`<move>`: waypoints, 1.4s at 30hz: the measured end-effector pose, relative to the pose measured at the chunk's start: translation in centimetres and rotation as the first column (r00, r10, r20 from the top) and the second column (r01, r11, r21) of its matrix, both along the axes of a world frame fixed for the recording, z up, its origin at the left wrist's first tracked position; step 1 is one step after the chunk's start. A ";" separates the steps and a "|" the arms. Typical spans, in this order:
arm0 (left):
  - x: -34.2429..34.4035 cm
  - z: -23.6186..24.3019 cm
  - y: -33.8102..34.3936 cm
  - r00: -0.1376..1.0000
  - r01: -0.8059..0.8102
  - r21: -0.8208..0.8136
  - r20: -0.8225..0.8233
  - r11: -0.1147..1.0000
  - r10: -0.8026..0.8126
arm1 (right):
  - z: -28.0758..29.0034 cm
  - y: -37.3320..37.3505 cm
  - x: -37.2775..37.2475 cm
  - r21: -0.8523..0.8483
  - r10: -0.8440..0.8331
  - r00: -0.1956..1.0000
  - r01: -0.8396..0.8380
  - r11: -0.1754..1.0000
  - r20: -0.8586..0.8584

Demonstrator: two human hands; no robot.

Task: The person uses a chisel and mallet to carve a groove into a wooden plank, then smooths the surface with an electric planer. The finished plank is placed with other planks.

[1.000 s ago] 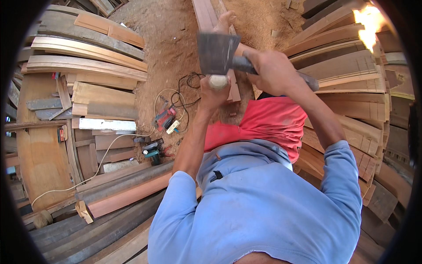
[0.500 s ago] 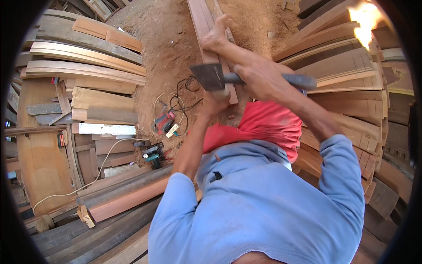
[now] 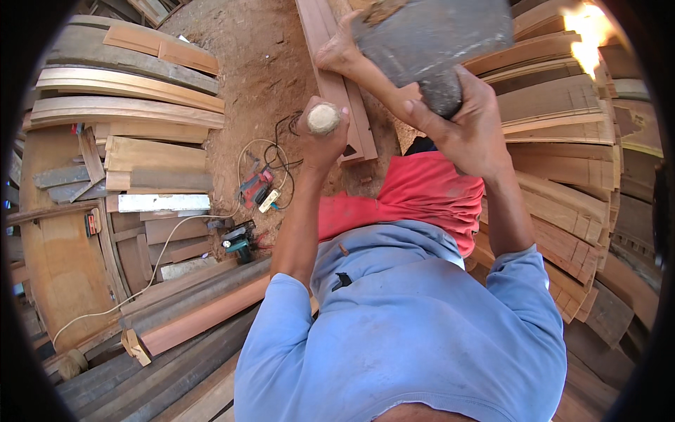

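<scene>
My left hand [image 3: 320,144] is closed around an upright round handle [image 3: 323,117] with a worn, pale top; its lower end is hidden. Up at the right, my right hand [image 3: 474,133] grips a dark, broad-headed striking tool [image 3: 439,39] by its thick shaft, the head raised close to the camera and away from the handle. Beyond my hands, my bare foot [image 3: 336,53] rests on a long reddish plank [image 3: 360,144], which lies on the dusty ground above my red-clad leg [image 3: 422,190].
A red power tool [image 3: 256,188], a power strip [image 3: 269,200] and a green-black tool [image 3: 239,241] lie among cords on the dirt [image 3: 253,84] at left. Stacks of boards surround me left [image 3: 130,109] and right [image 3: 555,162]; a plywood sheet [image 3: 60,260] lies far left.
My right hand has lifted the striking tool up and to the right from over the handle. My left hand and the handle have shifted left, exposing the handle's top again.
</scene>
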State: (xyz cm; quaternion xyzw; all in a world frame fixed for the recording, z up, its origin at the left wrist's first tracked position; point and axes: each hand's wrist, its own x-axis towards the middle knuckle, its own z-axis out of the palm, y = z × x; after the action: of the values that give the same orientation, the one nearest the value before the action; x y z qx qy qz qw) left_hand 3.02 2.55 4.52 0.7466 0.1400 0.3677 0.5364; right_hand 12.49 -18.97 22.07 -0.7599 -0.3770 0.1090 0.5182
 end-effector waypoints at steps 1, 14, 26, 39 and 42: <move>0.3 -0.1 -0.1 1.000 0.019 0.010 0.001 1.000 -0.019 | 0.1 -0.2 -0.1 0.059 -0.012 1.000 0.012 0.998 -0.010; 2.3 1.2 -2.8 0.997 0.059 0.173 -0.054 0.983 -0.051 | 0.2 -1.4 -0.5 0.317 -0.035 0.999 0.033 0.948 -0.001; 0.9 -1.3 -1.6 1.000 -0.014 0.164 0.008 0.986 0.013 | 1.2 -1.6 -0.7 0.561 -0.217 0.968 0.110 0.821 0.128; 0.6 -1.3 -2.0 0.996 -0.041 0.196 0.080 0.980 0.025 | 3.6 -1.6 -1.3 0.803 -0.315 0.940 0.088 0.590 0.129; 0.3 -1.4 -2.0 0.997 -0.054 0.242 0.069 0.969 0.038 | 3.8 -1.5 -1.5 0.812 -0.281 0.952 0.070 0.579 0.118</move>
State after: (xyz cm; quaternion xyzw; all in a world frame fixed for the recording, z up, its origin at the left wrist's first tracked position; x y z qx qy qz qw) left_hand 3.29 0.58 3.09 0.7911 0.0938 0.4181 0.4364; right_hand 11.00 -20.45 25.89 -0.4877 -0.3663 -0.2139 0.7631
